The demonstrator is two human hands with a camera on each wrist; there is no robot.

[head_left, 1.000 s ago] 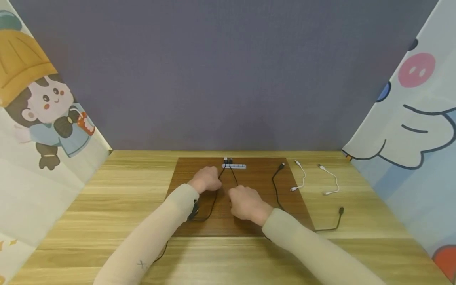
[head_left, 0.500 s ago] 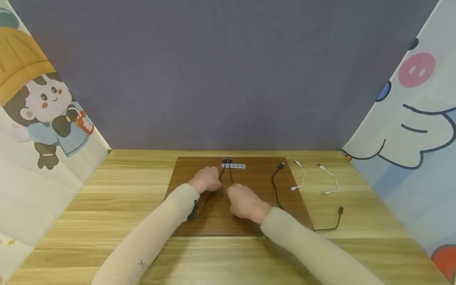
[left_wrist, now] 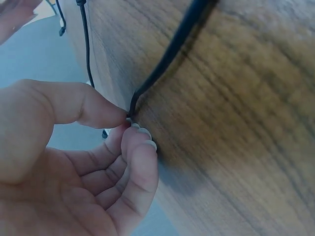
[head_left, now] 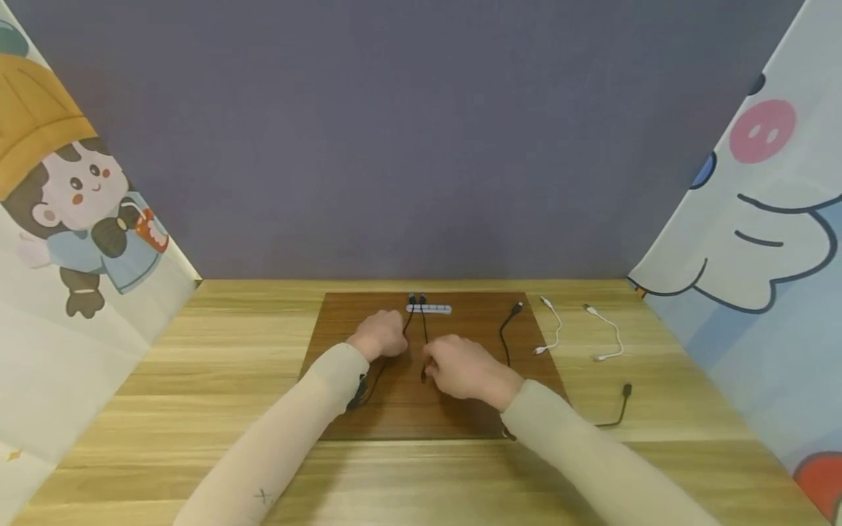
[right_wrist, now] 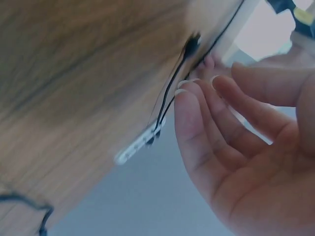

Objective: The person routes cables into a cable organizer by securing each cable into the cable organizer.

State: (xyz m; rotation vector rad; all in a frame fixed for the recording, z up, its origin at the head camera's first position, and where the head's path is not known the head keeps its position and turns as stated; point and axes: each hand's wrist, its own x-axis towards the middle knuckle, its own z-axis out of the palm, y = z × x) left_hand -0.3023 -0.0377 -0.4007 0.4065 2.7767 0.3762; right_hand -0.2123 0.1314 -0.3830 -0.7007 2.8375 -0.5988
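In the head view, my left hand [head_left: 380,336] is low over the brown board. The left wrist view shows its thumb and fingertips pinching a thin black cable [left_wrist: 167,54]. That cable runs up to a white slotted cable holder [head_left: 434,310] near the board's far edge. A second black cable [right_wrist: 170,93] also passes through the holder, beside the first. Its near connector [head_left: 423,376] lies on the board just left of my right hand [head_left: 467,369]. The right wrist view shows the right fingers loosely bent, thumb apart, with nothing between them.
The brown board [head_left: 473,321] lies on a light wooden table [head_left: 250,329]. A black cable [head_left: 505,340] lies on its right part. Two short white cables [head_left: 558,332] are further right, with a black plug [head_left: 627,391] nearer. Black cable coils [head_left: 357,394] show by the left wrist.
My right hand has let go of the second black cable and moved slightly right, so the connector now shows. Both far plugs shifted a little at the holder. The left hand stayed nearly still.
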